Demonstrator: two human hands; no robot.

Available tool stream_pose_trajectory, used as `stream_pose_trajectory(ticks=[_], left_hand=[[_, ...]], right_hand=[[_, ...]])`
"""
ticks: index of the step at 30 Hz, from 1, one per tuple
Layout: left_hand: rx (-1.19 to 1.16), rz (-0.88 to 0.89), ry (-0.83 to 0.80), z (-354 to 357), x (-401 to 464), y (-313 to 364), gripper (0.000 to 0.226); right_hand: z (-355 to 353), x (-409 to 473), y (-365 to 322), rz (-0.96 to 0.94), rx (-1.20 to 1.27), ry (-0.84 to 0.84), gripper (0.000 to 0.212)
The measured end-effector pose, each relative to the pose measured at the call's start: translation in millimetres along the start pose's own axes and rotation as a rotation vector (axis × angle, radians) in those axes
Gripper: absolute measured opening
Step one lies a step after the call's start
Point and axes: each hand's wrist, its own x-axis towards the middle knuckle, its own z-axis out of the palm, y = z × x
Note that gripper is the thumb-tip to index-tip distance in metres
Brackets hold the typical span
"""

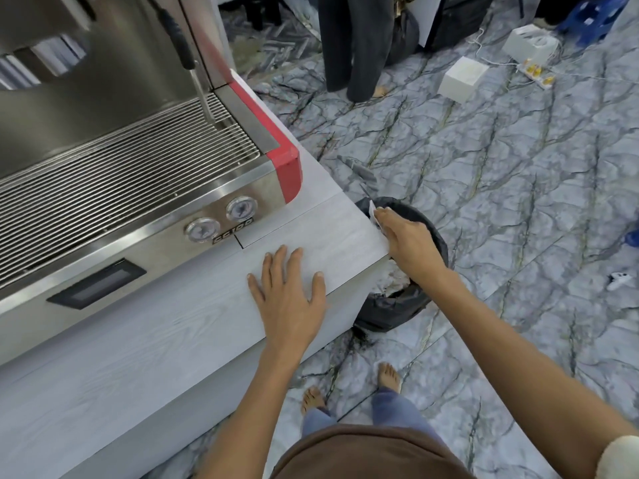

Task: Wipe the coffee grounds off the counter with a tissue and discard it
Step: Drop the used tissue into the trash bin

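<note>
Tissue (pixel 373 211) at counter (pixel 332 233) edge, above bin (pixel 397 305)

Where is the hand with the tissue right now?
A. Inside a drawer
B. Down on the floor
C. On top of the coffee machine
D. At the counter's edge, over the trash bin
D: the right hand holds the white tissue at the counter edge, above the black-lined trash bin.

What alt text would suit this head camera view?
A person's right hand holds a white tissue at the counter edge above a black-lined bin, while the left hand rests flat on the counter beside an espresso machine.
</note>
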Motion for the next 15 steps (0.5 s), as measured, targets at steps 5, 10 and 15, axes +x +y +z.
stream_pose_trajectory(ticks=[5, 10, 15], left_hand=[[-0.060, 0.126, -0.020, 45, 10, 70, 0.055], [-0.101, 0.354, -0.001, 105, 15, 142, 0.044], [-0.179, 0.418, -0.148, 184, 25, 160, 0.044]], right_hand=[[-17, -8, 61, 0.015, 0.011, 0.007, 0.028], [-23, -7, 124, 0.037, 0.060, -0.002, 0.030], [-8, -5, 187, 0.085, 0.079, -0.096, 0.026]])
